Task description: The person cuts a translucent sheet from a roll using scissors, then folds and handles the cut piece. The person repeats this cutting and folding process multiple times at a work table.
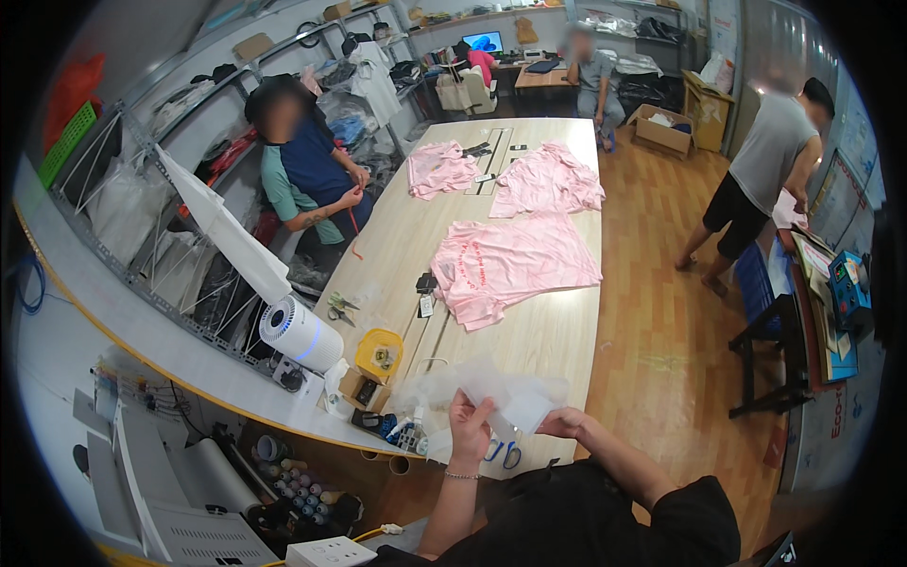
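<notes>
Over the near end of the long table (553, 354) I hold a whitish translucent sheet (515, 392), creased and possibly several layers. My left hand (470, 423) is closed on its left side, thumb and fingers pinching it. The lower right edge is gripped by my right hand (564, 421), whose fingertips are partly hidden. Just below the sheet lie blue-handled scissors (511, 455), blades out of sight. Beyond it a pink T-shirt (515, 265) with red print is spread out. Farther off are a second pink shirt (548, 180) and a smaller pink garment (442, 170).
Left of my hands stand a yellow basket (379, 352), a small open box (363, 387) and a white cylindrical device (300, 335); green-handled scissors (340, 306) lie nearby. A person (307, 170) handles a red strip at the table's left. Another person (770, 151) stands right, near a blue machine (848, 283).
</notes>
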`<state>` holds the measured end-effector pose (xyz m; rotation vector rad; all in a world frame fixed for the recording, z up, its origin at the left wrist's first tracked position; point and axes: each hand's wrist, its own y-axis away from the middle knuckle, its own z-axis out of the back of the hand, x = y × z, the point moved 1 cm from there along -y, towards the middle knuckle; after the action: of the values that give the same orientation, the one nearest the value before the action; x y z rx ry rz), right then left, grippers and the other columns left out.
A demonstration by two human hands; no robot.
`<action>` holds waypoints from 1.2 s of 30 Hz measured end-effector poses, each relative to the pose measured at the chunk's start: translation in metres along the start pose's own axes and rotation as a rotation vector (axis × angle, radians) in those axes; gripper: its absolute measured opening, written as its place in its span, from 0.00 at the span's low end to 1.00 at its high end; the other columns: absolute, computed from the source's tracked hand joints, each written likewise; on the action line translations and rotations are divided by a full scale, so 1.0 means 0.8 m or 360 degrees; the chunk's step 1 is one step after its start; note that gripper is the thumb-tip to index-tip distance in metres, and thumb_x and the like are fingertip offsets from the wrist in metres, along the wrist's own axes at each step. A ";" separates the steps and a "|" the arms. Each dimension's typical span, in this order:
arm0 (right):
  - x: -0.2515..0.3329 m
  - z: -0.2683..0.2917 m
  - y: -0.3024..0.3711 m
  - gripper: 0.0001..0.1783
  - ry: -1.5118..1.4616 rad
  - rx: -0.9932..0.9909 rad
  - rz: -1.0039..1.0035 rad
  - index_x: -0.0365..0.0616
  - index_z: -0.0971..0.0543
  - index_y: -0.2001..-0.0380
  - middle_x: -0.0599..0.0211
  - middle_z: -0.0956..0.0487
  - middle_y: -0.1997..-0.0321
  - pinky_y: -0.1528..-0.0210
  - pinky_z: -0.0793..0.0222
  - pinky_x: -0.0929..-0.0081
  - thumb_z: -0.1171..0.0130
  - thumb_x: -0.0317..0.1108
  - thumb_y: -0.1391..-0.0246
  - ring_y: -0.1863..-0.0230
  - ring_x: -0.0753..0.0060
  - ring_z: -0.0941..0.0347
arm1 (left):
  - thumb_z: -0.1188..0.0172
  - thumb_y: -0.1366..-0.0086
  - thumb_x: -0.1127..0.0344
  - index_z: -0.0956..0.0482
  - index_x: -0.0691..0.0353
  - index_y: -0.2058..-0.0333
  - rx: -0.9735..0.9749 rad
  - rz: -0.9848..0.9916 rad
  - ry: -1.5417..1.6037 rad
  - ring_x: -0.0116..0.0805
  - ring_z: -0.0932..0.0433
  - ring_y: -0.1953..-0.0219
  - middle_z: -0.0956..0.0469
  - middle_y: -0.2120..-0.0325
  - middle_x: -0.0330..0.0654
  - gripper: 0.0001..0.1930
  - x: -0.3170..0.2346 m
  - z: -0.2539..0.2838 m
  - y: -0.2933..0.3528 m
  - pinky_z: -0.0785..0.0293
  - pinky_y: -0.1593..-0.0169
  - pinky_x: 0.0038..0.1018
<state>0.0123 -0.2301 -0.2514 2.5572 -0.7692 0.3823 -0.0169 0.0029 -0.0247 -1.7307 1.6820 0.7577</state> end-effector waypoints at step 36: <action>0.086 -0.147 0.070 0.28 0.0606 -0.0375 0.0531 0.37 0.28 0.29 0.53 0.22 0.30 0.30 0.26 0.54 0.45 0.42 0.24 0.35 0.52 0.21 | 0.30 0.32 0.72 0.10 0.66 0.58 -0.0269 -0.0289 -0.1529 0.27 0.19 0.61 0.15 0.63 0.37 0.06 0.024 0.039 -0.006 0.23 0.53 0.27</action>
<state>0.0201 -0.2464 -0.1047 2.0512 -1.0223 0.8052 -0.0114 0.0140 -0.0598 -1.2459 0.8089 1.3785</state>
